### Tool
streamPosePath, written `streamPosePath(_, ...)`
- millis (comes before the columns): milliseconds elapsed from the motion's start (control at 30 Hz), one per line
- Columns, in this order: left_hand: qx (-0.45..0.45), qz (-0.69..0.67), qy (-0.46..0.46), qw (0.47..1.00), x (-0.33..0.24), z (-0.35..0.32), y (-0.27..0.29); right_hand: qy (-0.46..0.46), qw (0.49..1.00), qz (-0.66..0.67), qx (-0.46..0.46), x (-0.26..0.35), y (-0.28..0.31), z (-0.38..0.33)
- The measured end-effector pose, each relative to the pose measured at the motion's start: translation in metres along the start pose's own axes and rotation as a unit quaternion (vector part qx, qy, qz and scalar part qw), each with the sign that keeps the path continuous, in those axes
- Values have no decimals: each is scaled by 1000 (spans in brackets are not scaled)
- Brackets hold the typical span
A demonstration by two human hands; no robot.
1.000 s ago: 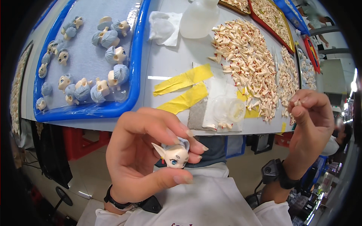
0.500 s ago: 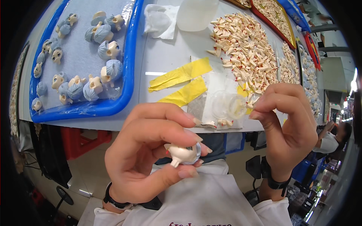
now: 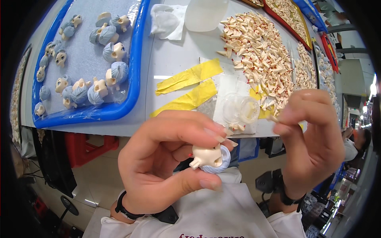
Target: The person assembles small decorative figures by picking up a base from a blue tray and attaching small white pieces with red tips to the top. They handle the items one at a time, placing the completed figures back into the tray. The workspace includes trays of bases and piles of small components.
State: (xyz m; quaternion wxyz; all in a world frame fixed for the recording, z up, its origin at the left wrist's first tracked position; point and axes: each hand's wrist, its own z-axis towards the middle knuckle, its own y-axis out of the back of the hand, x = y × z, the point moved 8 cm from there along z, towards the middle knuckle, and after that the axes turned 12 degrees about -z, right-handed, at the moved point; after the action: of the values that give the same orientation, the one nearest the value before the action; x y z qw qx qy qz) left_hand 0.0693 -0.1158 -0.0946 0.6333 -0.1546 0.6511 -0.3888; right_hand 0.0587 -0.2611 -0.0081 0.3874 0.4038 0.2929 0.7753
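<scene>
Figurine head (image 3: pixel 206 156) at left, pale ear piece (image 3: pixel 272 118) at right, gap between

Viewing remotely through the head camera, I log the hands as well apart. Left hand (image 3: pixel 143 162): clamped on the figurine head, thumb below, fingertips above, held over the lap just off the near edge of the table (image 3: pixel 170 55). Right hand (image 3: pixel 315 137): raised, thumb and forefinger pinched on what looks like the ear piece. Blur here; I cannot tell how firm the pinch is, nor fix the piece's long axis, though its visible end juts left.

Key relation: from the figurine head, the ear piece lies rightward and farther out. Head's axis runs from neck peg (image 3: pixel 195 164), lower left, to blue hair (image 3: pixel 224 163), right, so it lies tipped over. A small recess (image 3: pixel 218 162) near the hair is turned toward my view, uncovered by fingers; a red bead (image 3: pixel 191 155) shows at the neck end. Face not readable.

Pose: right forearm rises from the lower edge, fingers bent leftward. Clear cup (image 3: pixel 229 112) sits beyond the left fingertips, ear-piece pile (image 3: pixel 262 59) beyond the right hand.
</scene>
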Motion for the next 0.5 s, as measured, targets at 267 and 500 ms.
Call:
streamPosePath(267,36,72,-19,997,-4,0,-6,-20,989,126,80,21,-19,-13)
streamPosePath(500,75,188,-46,978,-12,-6,-6,63,997,9,35,39,-12,-8)
